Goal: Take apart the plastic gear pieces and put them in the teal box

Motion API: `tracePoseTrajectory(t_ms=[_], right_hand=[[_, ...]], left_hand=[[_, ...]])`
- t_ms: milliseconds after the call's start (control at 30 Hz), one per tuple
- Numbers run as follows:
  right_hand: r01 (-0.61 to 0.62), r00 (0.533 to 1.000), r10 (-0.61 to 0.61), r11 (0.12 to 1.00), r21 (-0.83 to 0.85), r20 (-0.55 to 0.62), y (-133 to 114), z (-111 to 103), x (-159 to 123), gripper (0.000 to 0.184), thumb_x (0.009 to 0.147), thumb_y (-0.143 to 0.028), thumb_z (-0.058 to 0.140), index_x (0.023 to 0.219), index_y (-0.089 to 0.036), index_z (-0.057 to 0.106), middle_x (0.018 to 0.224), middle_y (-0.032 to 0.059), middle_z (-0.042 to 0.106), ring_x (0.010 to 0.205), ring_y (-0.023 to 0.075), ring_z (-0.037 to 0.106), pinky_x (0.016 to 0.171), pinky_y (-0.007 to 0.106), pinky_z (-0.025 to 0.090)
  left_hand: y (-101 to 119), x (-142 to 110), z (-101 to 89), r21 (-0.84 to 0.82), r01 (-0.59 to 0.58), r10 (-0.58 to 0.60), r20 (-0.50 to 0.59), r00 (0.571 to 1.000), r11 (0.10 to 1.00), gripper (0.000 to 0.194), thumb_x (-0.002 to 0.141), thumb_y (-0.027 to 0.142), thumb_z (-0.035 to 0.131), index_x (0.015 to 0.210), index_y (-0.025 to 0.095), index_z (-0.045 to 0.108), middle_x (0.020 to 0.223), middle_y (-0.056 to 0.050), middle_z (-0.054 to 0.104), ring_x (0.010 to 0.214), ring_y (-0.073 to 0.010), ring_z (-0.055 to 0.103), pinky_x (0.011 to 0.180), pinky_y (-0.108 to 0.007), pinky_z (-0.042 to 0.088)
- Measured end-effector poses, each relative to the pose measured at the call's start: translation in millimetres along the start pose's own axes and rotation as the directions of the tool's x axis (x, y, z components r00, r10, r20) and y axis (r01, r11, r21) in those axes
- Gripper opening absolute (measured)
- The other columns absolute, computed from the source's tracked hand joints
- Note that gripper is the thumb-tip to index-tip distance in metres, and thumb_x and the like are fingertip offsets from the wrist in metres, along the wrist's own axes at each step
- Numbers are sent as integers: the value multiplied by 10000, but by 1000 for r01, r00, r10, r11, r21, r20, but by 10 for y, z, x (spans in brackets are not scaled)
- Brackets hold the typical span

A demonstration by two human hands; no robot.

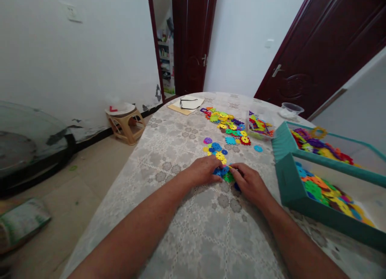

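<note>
Both of my hands rest on a table covered with a pale lace-pattern cloth [187, 214]. My left hand [205, 170] and my right hand [249, 183] have their fingers curled around a small cluster of joined plastic snowflake discs [224, 173], blue and green with some yellow. The hands meet over this cluster and hide part of it. Just beyond the fingers lies a small group of loose discs [214, 148] in purple, blue and yellow. A bigger spread of many-coloured discs [226, 124] lies farther back.
Two teal trays [285, 182] with coloured discs stand at the right. A clear tub of discs [258, 126] and a clear bowl [291, 109] sit behind them. Glasses on paper [188, 104] lie at the far edge. A wooden stool [126, 124] stands left, near dark red doors.
</note>
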State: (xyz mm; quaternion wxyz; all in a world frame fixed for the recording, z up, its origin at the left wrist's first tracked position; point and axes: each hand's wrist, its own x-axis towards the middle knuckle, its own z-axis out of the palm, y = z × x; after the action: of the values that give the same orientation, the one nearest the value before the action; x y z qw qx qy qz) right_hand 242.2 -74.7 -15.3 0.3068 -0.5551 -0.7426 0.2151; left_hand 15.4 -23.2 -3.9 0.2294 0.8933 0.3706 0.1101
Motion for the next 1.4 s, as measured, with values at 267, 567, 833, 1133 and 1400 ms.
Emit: tracePoseTrajectory(t_ms=[267, 567, 833, 1133, 1400], right_hand=[[-158, 986, 162, 978, 133, -24, 39, -29, 19, 241, 963, -384, 530, 987, -223, 707, 909, 38, 747, 814, 218, 682, 734, 328, 516], [-153, 988, 155, 965, 211, 6, 73, -60, 35, 179, 918, -354, 588, 924, -198, 675, 741, -7, 640, 680, 161, 580, 615, 272, 450], [-131, 991, 131, 970, 205, 11, 48, -76, 23, 108, 870, -293, 626, 867, -197, 674, 751, -3, 658, 688, 151, 590, 604, 247, 423], [-132, 990, 142, 965, 228, -25, 166, -55, 72, 38, 803, -199, 639, 833, -202, 660, 699, -14, 664, 636, 138, 591, 553, 216, 389], [-235, 971, 239, 916, 326, 30, 280, -105, 118, 56, 785, -182, 670, 838, -185, 686, 729, 23, 728, 639, 153, 663, 549, 216, 439]], left_hand=[[-4, -54, -29, -26, -1, 1, -22, 1000, 1000, 389, 879, 373, 747, 1247, 285, 651, 1271, -68, 664, 1195, -257, 601, 1026, -381, 478], [44, -148, -150, 61, 105, -102, -55, 993, 993, 386, 875, 333, 695, 1243, 251, 613, 1288, -94, 620, 1180, -253, 597, 1011, -354, 479], [215, -69, -203, 252, 348, -352, -32, 936, 903, 520, 818, 460, 721, 1238, 182, 594, 1265, -165, 644, 1161, -319, 649, 942, -361, 512], [206, 62, -227, 244, 358, -385, 71, 920, 901, 448, 805, 390, 730, 1188, 196, 600, 1183, -130, 742, 1041, -286, 710, 778, -302, 501], [272, 77, -264, 276, 247, -288, 118, 950, 929, 311, 828, 348, 701, 1095, 194, 663, 1125, -95, 733, 990, -259, 682, 784, -310, 486]])
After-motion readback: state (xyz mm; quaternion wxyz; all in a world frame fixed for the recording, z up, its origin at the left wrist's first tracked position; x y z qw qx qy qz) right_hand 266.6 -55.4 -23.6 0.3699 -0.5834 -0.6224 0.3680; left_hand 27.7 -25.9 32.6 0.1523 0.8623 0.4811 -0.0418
